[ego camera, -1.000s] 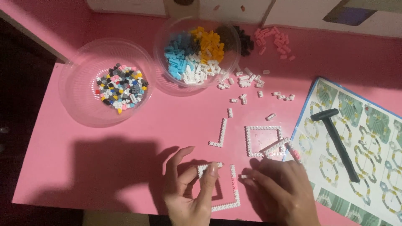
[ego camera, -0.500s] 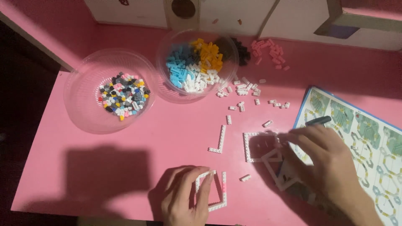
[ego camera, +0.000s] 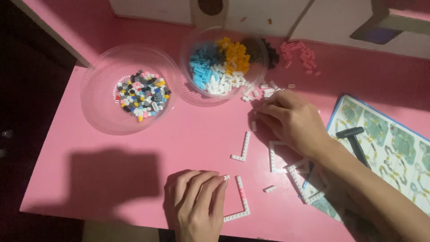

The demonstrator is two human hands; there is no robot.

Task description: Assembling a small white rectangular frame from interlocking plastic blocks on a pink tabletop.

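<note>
Head view looks straight down on a smooth pink bench (ego camera: 179, 134). At the near edge the left hand (ego camera: 197, 206) lies palm down with its fingers (ego camera: 219, 190) curled and pressed against a thin frame of small white bricks (ego camera: 241, 201) with a few pink ones in it, apparently steadying it; nothing is pinched between them. Farther back, the right hand (ego camera: 293, 121) reaches to the scattered loose white bricks (ego camera: 264, 92) beside the bowls, fingers drawn together and pointing down; whether they grip a brick cannot be told. Between the hands lie an L-shaped white strip (ego camera: 242, 148) and a square white frame (ego camera: 280, 159). Two clear plastic bowls keep pieces together: one with mixed bricks (ego camera: 103, 112), one with blue, yellow and white heaps (ego camera: 197, 92). A glossy instruction sheet (ego camera: 394, 152) carries a small black hammer-like tool (ego camera: 356, 141).
</note>
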